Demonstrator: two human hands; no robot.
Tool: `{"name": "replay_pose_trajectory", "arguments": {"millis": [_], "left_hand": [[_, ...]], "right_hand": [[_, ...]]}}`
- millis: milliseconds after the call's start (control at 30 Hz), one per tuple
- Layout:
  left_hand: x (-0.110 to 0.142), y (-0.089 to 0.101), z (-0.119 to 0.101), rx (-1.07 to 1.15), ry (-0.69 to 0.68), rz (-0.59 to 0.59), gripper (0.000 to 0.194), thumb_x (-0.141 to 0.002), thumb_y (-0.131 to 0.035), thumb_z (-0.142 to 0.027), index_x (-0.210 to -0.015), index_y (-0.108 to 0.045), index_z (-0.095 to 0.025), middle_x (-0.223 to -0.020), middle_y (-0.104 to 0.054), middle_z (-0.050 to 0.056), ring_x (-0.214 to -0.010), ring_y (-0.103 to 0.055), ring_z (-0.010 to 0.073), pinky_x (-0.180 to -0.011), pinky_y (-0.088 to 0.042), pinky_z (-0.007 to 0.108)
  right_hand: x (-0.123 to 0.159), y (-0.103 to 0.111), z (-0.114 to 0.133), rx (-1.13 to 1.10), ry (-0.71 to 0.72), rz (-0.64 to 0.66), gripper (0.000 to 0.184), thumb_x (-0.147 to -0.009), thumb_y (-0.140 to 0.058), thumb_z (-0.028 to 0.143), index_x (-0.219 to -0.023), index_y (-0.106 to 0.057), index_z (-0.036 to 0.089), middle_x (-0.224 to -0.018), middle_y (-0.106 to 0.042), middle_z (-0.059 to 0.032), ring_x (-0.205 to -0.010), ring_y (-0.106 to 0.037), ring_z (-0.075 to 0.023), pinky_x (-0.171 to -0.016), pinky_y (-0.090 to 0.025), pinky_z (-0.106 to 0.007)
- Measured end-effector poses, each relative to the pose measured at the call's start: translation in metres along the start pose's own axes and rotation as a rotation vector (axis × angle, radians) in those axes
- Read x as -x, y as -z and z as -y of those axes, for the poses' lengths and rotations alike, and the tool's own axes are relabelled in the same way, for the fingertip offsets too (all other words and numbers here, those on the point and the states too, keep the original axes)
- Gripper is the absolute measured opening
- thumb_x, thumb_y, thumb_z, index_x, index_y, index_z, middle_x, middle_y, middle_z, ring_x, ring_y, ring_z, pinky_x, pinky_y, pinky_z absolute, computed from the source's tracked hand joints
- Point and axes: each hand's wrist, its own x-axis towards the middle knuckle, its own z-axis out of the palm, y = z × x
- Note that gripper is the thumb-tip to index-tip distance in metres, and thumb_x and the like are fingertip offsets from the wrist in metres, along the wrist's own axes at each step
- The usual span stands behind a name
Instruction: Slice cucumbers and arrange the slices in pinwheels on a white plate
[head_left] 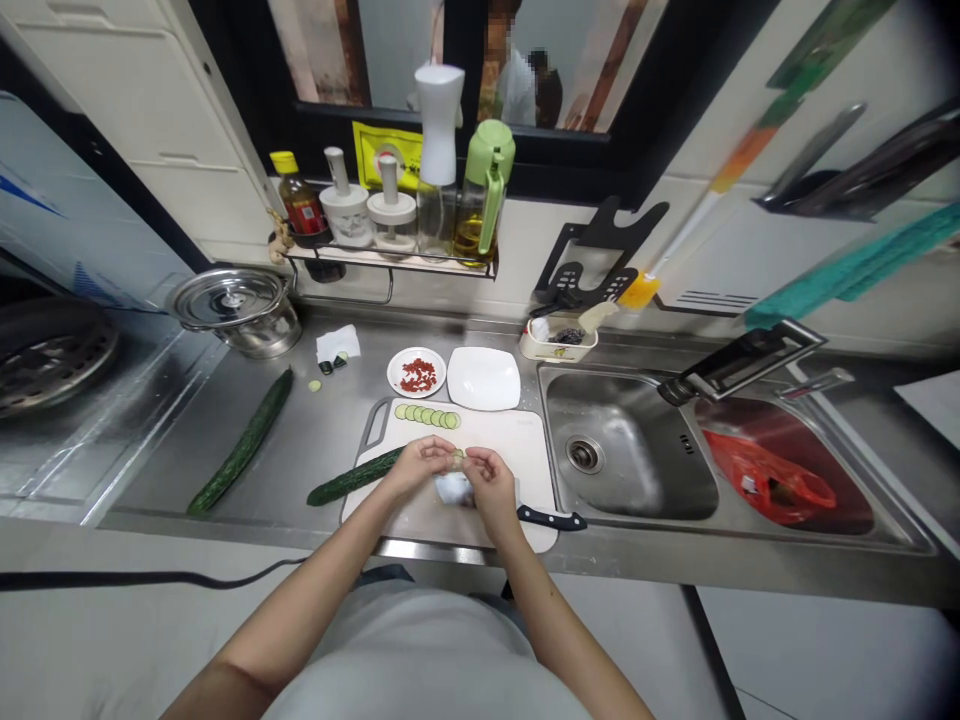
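Observation:
Above the cutting board (517,450), my left hand (418,466) and my right hand (489,490) meet, fingertips pinched on a small pale-green cucumber slice (457,457). A cut cucumber (352,483) lies partly on the board, its right end behind my left hand. Overlapping cucumber slices (427,415) form a row along the board's far edge. The knife (553,518) rests at the right, its black handle past the board's edge and its blade partly hidden by my right hand. A whitish patch (454,488) shows under my hands; I cannot tell what it is.
Behind the board stand a plate of chopped red pieces (418,374) and a white dish (484,378). A whole cucumber (241,445) and a lidded steel pot (236,305) are left. The sink (630,440) adjoins the board on the right; a red bag (772,480) lies in its second basin.

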Motion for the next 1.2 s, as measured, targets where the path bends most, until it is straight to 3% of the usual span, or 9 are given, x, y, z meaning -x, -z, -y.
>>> {"name": "replay_pose_trajectory", "arguments": {"millis": [100,233,333,533,700,800,867,1000,1200], "left_hand": [[-0.012,0.032,-0.022,-0.065,-0.037,-0.242,0.035,-0.055,-0.081,-0.031,-0.083,-0.067,-0.014,-0.069,-0.068,0.003,-0.062,-0.061,0.0135,-0.063,-0.049,0.026],[-0.033,0.098,-0.056,-0.163,-0.163,-0.727,0.027,-0.058,-0.075,-0.023,-0.081,-0.068,-0.013,-0.063,-0.065,0.001,-0.053,-0.054,0.0098,-0.055,-0.045,0.022],[-0.048,0.143,-0.073,-0.227,-0.159,-1.033,0.024,-0.059,-0.07,-0.016,-0.082,-0.068,-0.011,-0.06,-0.063,-0.001,-0.053,-0.054,0.0094,-0.055,-0.045,0.022],[-0.063,0.194,-0.084,-0.32,-0.055,-1.211,0.03,-0.061,-0.067,-0.017,-0.091,-0.069,-0.011,-0.07,-0.067,0.003,-0.059,-0.059,0.013,-0.06,-0.049,0.025],[-0.066,0.217,-0.08,-0.506,-0.008,-1.134,0.035,-0.062,-0.071,-0.029,-0.092,-0.07,-0.01,-0.083,-0.071,0.008,-0.077,-0.065,0.0205,-0.075,-0.05,0.032],[-0.064,0.215,-0.075,-0.648,-0.007,-1.09,0.038,-0.065,-0.069,-0.032,-0.098,-0.07,-0.012,-0.091,-0.072,0.009,-0.085,-0.064,0.0222,-0.081,-0.049,0.033],[-0.06,0.203,-0.069,-0.685,-0.061,-1.061,0.038,-0.069,-0.065,-0.032,-0.102,-0.07,-0.014,-0.094,-0.071,0.008,-0.086,-0.064,0.0208,-0.082,-0.048,0.032],[-0.042,0.155,-0.047,-0.731,-0.243,-0.804,0.036,-0.076,-0.058,-0.035,-0.101,-0.068,-0.012,-0.093,-0.07,0.008,-0.082,-0.062,0.0182,-0.079,-0.049,0.029],[-0.012,0.096,-0.001,-0.909,-0.328,-0.402,0.032,-0.08,-0.056,-0.038,-0.101,-0.069,-0.018,-0.102,-0.068,0.008,-0.089,-0.062,0.0202,-0.084,-0.048,0.032]], "right_hand": [[0.001,0.005,0.004,0.012,-0.007,-0.025,0.028,-0.072,-0.065,0.04,-0.089,-0.066,0.018,-0.09,-0.069,-0.0063,-0.084,-0.062,-0.0184,-0.076,-0.05,-0.032],[0.003,0.021,0.001,0.062,-0.029,-0.055,0.028,-0.071,-0.065,0.04,-0.087,-0.067,0.018,-0.09,-0.069,-0.0067,-0.083,-0.062,-0.0192,-0.074,-0.049,-0.032],[0.005,0.033,-0.005,0.095,-0.039,-0.075,0.028,-0.072,-0.064,0.041,-0.089,-0.067,0.018,-0.089,-0.069,-0.0063,-0.082,-0.061,-0.0196,-0.069,-0.049,-0.03],[0.008,0.039,-0.013,0.125,-0.023,-0.086,0.031,-0.072,-0.063,0.043,-0.089,-0.067,0.018,-0.085,-0.068,-0.0058,-0.079,-0.06,-0.0194,-0.065,-0.048,-0.029],[0.007,0.049,-0.017,0.246,0.04,-0.082,0.029,-0.077,-0.057,0.041,-0.09,-0.065,0.017,-0.088,-0.067,-0.0064,-0.081,-0.06,-0.0196,-0.069,-0.047,-0.03],[0.008,0.064,-0.015,0.501,0.147,-0.018,0.022,-0.078,-0.051,0.029,-0.092,-0.064,0.018,-0.093,-0.065,-0.0074,-0.088,-0.057,-0.0206,-0.078,-0.045,-0.033],[0.009,0.077,-0.011,0.749,0.206,0.075,0.023,-0.074,-0.048,0.017,-0.092,-0.063,0.018,-0.096,-0.064,-0.0078,-0.095,-0.053,-0.0211,-0.086,-0.04,-0.033],[0.012,0.095,-0.004,1.185,0.152,0.209,0.026,-0.069,-0.047,0.006,-0.088,-0.06,0.018,-0.096,-0.06,-0.0077,-0.095,-0.048,-0.0217,-0.084,-0.032,-0.032],[0.016,0.105,-0.006,1.415,0.11,0.32,0.024,-0.072,-0.05,0.007,-0.091,-0.058,0.019,-0.1,-0.057,-0.0082,-0.093,-0.046,-0.0221,-0.079,-0.024,-0.032]]}}
